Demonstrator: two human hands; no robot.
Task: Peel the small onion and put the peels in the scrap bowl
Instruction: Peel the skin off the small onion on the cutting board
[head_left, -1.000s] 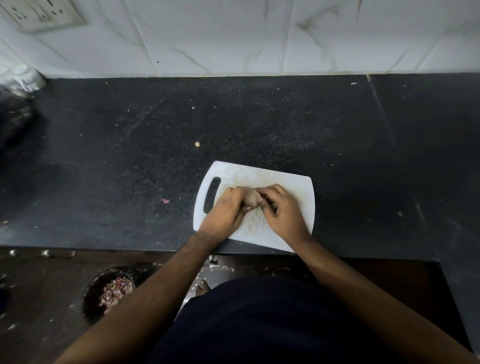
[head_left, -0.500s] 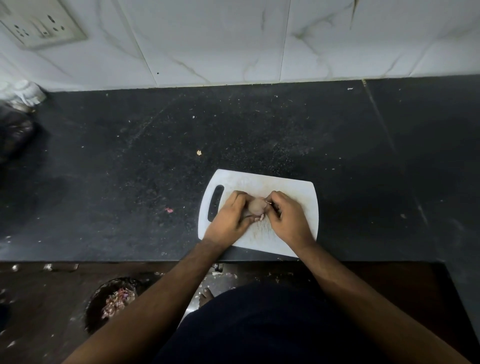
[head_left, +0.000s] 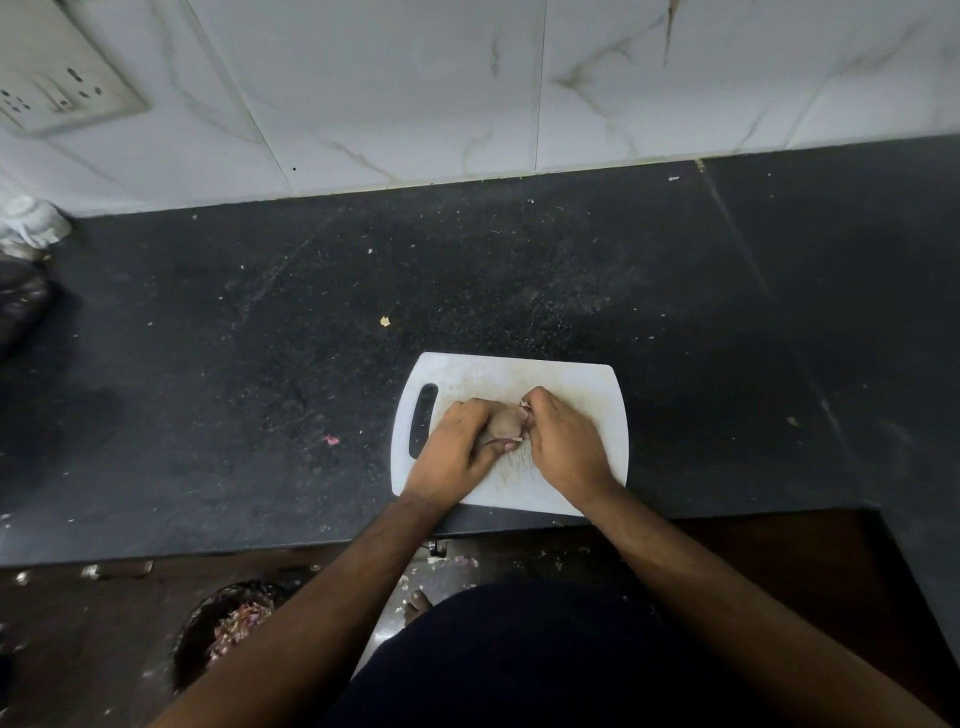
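Two hands meet over the white board (head_left: 571, 379), which lies at the counter's (head_left: 260, 364) front edge. Our left hand (head_left: 457, 449) is wrapped around the onion (head_left: 506, 425), holding it just above the board's middle. Our right hand (head_left: 563, 444) pinches a strip of peel (head_left: 524, 404) at the onion's top right side, fingers curled tight. A pink scrap (head_left: 331, 440) lies on the counter left of the board, and a pale fleck (head_left: 385, 321) sits farther back. The scrap bowl (head_left: 208, 623) stands down on the floor below the counter's front edge, to our left, with peels (head_left: 240, 621) heaped in it.
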